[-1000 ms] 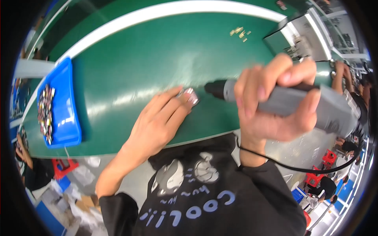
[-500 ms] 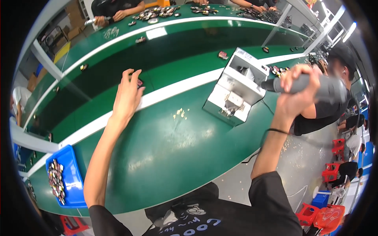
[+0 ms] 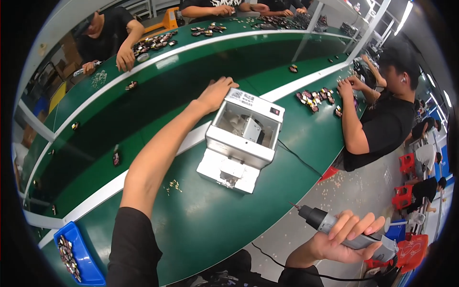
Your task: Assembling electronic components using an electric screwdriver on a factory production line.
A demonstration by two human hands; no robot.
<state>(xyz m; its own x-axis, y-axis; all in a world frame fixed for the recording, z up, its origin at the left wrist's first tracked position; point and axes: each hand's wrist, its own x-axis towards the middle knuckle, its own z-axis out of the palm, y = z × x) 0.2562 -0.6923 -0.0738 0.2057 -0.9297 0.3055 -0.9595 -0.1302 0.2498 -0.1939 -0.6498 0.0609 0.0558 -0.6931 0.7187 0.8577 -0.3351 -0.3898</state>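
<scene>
Long green workbench with white stripe, speckled grey floor, red stools, bright ceiling strip lights

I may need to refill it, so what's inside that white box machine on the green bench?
Through the clear top of the white box machine, a grey metal mechanism shows. Whether loose screws lie inside is too blurred to tell. The left hand rests at its far corner.

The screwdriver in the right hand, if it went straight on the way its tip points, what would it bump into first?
Probably the white machine. The right hand holds the grey electric screwdriver off the bench edge, tip aimed up and left. The line crosses bare green bench towards the machine's low front, though the tip may pass above it; depth is unclear.
</scene>
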